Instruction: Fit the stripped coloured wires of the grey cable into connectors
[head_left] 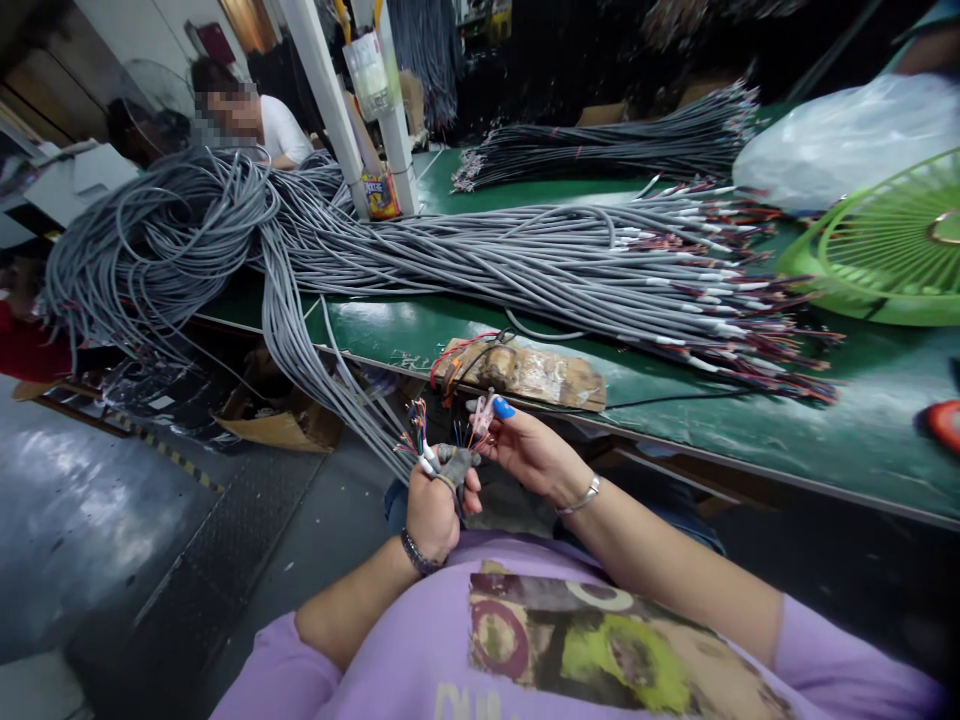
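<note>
My left hand (435,512) is closed around the ends of several grey cables (367,430), low in front of my body. Grey covering wraps some of its fingers. Thin coloured wires (418,425) fan out from the stripped cable ends above that fist. Close beside it, my right hand (534,452) pinches a small pale pink, partly clear piece (484,412) against the coloured wires. A blue cover sits on one of its fingertips. Whether the wires enter the pink piece is too small to tell.
A big bundle of grey cables (480,255) lies across the green table (750,440). A worn wooden block (551,375) with wires sits at the near edge. A green fan (885,245) and plastic bag (847,140) are right; a person (281,130) is far left.
</note>
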